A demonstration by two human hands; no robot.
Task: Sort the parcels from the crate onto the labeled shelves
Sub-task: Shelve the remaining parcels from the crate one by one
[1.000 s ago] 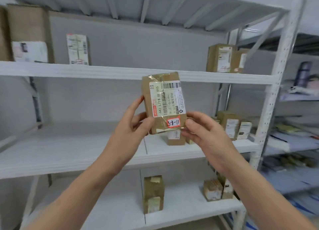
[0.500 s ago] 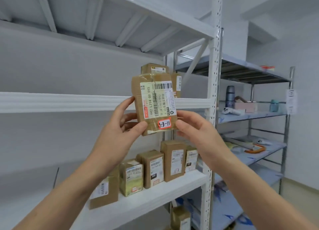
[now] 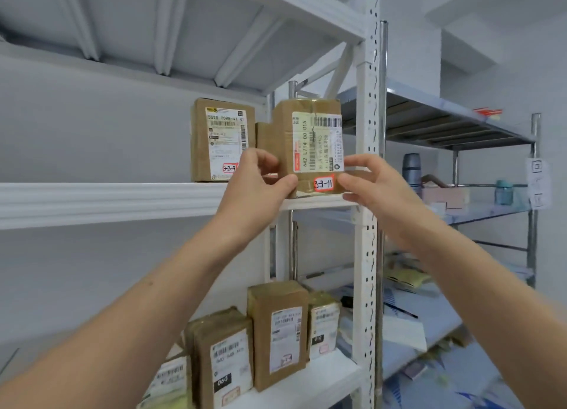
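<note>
both hands (image 3: 316,181) pinch the parcel (image 3: 310,147) marked 3-3-11 at its lower corners, upright on the shelf (image 3: 122,200) edge just right of the 3-3-9 box (image 3: 221,138); likely only release is left.

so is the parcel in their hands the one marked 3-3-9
No, the parcel held between the left hand and right hand is marked 3-3-11; the 3-3-9 parcel stands beside it on the shelf.

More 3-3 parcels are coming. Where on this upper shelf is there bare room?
Bare: the upper shelf left of the 3-3-9 parcel. Crowded: the right end, where both hands hold the 3-3-11 parcel against the post.
</note>
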